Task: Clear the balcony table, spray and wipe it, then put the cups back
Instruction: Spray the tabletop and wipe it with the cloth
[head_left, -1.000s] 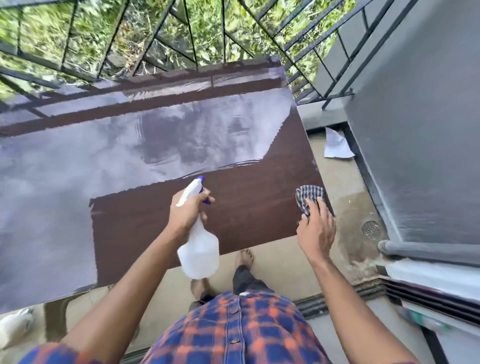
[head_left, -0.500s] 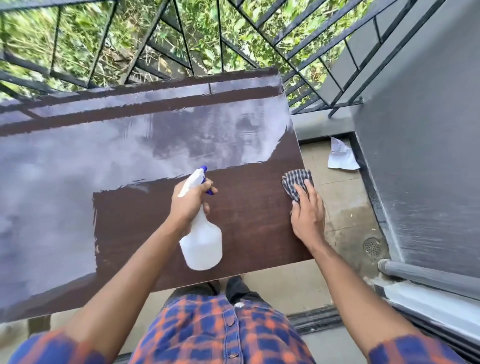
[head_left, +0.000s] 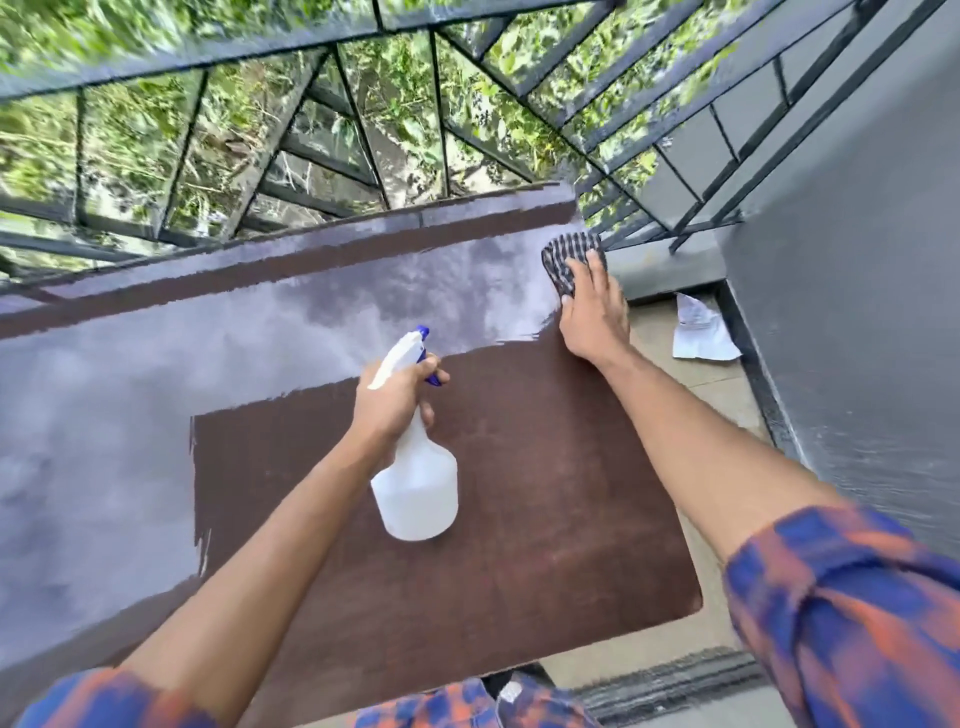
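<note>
1. While held over the middle of the tabletop, tilted with nozzle toward 12 o'clock and base toward 6: translucent white plastic spray bottle (head_left: 415, 488) with blue trigger.
2. Left hand (head_left: 392, 402): clenched round the bottle's neck, one finger hooked over the trigger.
3. Right hand (head_left: 592, 317), at 1 o'clock: fingers straight and spread, pressing flat on a crumpled black-and-white checked cloth (head_left: 569, 254).
4. Cloth: on the table's far right corner, touching the surface.
5. Glossy dark-brown rectangular table (head_left: 519, 571): pale glare from 9 to 12 o'clock.
6. Orange-and-blue plaid sleeve (head_left: 831, 597): rolled up, at 4 o'clock.
7. White sheet of paper (head_left: 701, 332): on the tan floor at 2 o'clock, beside the grey wall (head_left: 857, 260).
8. Black metal railing (head_left: 363, 156): from 9 to 1 o'clock, green foliage behind.
</note>
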